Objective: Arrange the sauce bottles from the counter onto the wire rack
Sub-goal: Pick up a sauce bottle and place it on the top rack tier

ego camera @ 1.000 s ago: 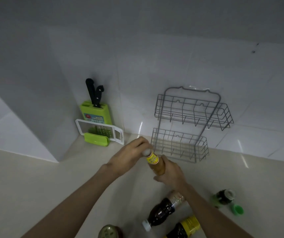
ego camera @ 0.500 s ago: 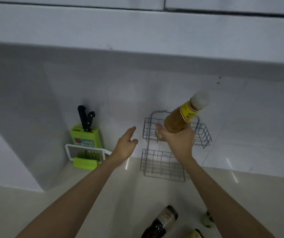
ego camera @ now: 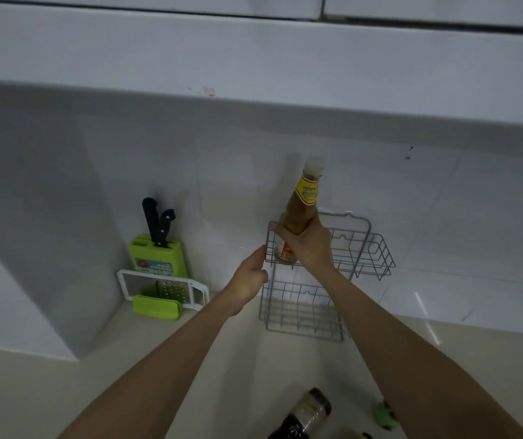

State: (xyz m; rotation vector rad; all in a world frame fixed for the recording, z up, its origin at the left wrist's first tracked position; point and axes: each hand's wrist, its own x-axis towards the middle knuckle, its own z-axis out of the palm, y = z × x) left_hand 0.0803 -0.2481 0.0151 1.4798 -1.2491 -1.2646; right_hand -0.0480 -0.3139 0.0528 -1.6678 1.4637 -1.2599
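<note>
A two-tier grey wire rack (ego camera: 377,251) leans against the white tiled wall. My right hand (ego camera: 309,245) grips a tall brown sauce bottle (ego camera: 301,213) with a yellow neck label and white cap. The bottle stands upright with its base inside the left end of the rack's upper basket. My left hand (ego camera: 250,277) touches the left edge of that upper basket with its fingertips. A dark sauce bottle (ego camera: 306,416) lies on the counter at the bottom edge, partly cut off.
A green knife block (ego camera: 157,256) with two black-handled knives stands left of the rack, with a white-framed grater (ego camera: 162,288) leaning in front. A green object (ego camera: 385,415) shows at the bottom right. A white cabinet underside hangs overhead.
My right hand has brought the brown bottle from a tilt to upright and lowered its base into the upper basket. My left hand has moved right to the rack's left edge.
</note>
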